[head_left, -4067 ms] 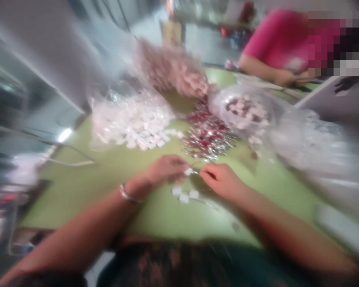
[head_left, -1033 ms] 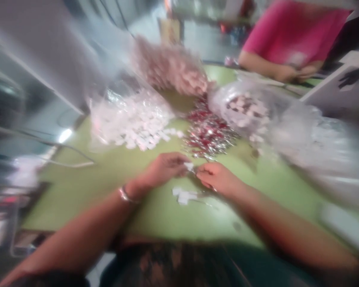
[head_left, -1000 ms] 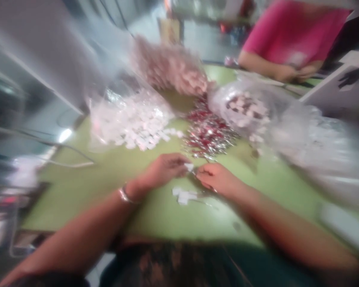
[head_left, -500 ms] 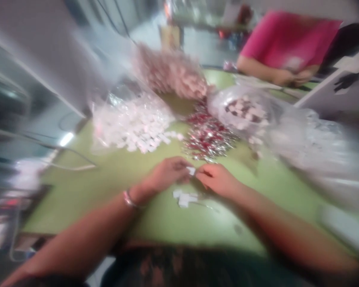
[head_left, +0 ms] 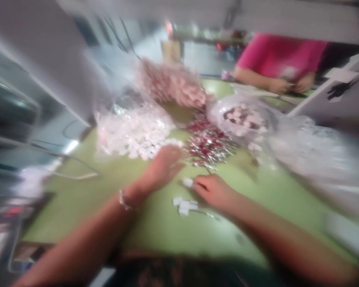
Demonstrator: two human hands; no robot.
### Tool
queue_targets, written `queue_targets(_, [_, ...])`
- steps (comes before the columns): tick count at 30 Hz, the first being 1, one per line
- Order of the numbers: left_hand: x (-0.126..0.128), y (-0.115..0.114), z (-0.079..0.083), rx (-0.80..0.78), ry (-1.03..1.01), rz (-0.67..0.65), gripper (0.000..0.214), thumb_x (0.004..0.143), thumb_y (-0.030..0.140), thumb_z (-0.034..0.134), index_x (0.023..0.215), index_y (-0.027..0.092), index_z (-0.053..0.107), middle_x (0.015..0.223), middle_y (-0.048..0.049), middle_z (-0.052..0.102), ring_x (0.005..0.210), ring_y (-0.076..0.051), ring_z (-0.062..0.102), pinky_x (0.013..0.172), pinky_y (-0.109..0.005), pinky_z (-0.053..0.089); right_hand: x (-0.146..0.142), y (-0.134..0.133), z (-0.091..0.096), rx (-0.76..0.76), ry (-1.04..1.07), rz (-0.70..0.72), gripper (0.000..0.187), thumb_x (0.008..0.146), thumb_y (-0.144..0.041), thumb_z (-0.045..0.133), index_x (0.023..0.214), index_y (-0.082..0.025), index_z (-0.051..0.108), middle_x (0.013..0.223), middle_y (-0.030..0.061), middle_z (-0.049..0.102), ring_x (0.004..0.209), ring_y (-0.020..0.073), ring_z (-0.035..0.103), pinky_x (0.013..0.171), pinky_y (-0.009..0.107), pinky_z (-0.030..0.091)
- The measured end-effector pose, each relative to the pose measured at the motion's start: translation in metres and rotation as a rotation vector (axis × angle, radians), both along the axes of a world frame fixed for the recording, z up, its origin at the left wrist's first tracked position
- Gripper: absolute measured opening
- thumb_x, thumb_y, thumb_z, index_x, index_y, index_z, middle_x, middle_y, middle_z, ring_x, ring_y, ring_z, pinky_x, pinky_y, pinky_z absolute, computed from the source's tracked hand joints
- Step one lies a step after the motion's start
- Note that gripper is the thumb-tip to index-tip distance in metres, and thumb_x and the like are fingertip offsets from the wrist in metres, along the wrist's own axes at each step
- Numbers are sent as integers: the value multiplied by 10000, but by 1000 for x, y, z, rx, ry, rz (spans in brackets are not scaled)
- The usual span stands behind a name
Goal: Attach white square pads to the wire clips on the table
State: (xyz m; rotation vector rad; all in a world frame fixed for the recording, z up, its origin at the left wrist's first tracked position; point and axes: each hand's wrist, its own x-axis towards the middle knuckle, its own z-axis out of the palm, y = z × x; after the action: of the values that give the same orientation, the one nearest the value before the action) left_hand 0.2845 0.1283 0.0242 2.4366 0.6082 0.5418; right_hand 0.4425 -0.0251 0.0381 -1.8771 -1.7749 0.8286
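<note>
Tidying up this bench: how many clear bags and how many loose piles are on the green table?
Clear bags: 4 - white-piece bag, pink-piece bag, mixed-piece bag, far-right bag
Loose piles: 2 - red-and-silver heap, small white cluster
Total: 6

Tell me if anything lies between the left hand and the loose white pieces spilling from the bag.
Nothing visible does. The left hand reaches with fingers spread at the near edge of the white pieces; only bare green table shows there. The red-and-silver heap lies off to its right. The right hand pinches one small white piece.
</note>
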Motion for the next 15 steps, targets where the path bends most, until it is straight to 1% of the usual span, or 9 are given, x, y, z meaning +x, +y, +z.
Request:
queue_targets(1, [-1, 10, 1, 128, 47, 65, 359, 923, 271, 496, 1259, 214, 610, 1322, -119, 589, 1285, -296, 471, 1093, -518, 337, -1, -1, 2, -4, 1, 59, 312, 913, -251, 511, 612, -179, 551, 596, -31, 535, 553, 93, 447, 570, 232, 306])
queue_targets(2, [-3, 19, 1, 222, 104, 106, 394, 931, 232, 460, 1307, 202, 573, 1389, -126, 539, 1358, -312, 389, 1128, -557, 262, 0, -2, 4, 2, 4, 108, 327, 909, -254, 525, 592, -178, 549, 596, -31, 532, 560, 93, 452, 577, 231, 314])
queue_targets(3, [-4, 27, -2, 283, 165, 115, 415, 930, 196, 434, 1327, 186, 555, 1435, -131, 500, 1405, -326, 320, 1145, -588, 198, 1, -2, 5, 23, -3, 133, 331, 911, -258, 530, 591, -177, 560, 609, -27, 540, 580, 97, 467, 593, 230, 329])
queue_targets(4, [-6, 34, -5, 325, 214, 107, 425, 924, 165, 417, 1327, 176, 555, 1447, -131, 490, 1427, -333, 280, 1153, -606, 155, 4, 0, 5, 64, -32, 125, 316, 920, -260, 523, 624, -179, 594, 647, -16, 565, 614, 104, 490, 619, 232, 348])
queue_targets(6, [-8, 43, -15, 386, 269, 78, 419, 910, 123, 401, 1280, 173, 593, 1420, -116, 527, 1436, -333, 268, 1161, -610, 120, 15, 6, 2, 185, -183, 13, 266, 948, -256, 479, 785, -186, 677, 797, 25, 628, 723, 134, 536, 679, 253, 376])
queue_targets(8, [-8, 45, -23, 437, 267, 64, 401, 901, 99, 394, 1211, 186, 635, 1355, -94, 590, 1418, -321, 312, 1161, -593, 156, 29, 15, -3, 275, -406, -125, 253, 959, -253, 456, 979, -196, 702, 984, 78, 638, 857, 181, 551, 704, 280, 381])
queue_targets(10, [-8, 44, -28, 469, 226, 55, 361, 906, 105, 397, 1137, 181, 664, 1318, -99, 615, 1397, -315, 348, 1137, -577, 239, 40, 22, -9, 282, -587, -165, 255, 954, -256, 467, 1057, -205, 695, 1060, 104, 618, 951, 222, 535, 692, 292, 378])
queue_targets(13, [-6, 38, -31, 479, 138, 69, 265, 917, 166, 444, 1040, 141, 677, 1374, -150, 547, 1403, -333, 321, 1109, -557, 311, 47, 25, -14, 265, -718, -132, 272, 963, -247, 438, 981, -210, 707, 1028, 106, 617, 968, 235, 523, 685, 298, 378])
queue_targets(15, [-4, 33, -31, 457, 97, 82, 214, 903, 199, 497, 997, 118, 672, 1395, -183, 501, 1404, -346, 303, 1121, -544, 308, 45, 23, -15, 292, -697, -71, 305, 968, -234, 412, 902, -213, 709, 1014, 100, 625, 957, 225, 531, 715, 302, 394])
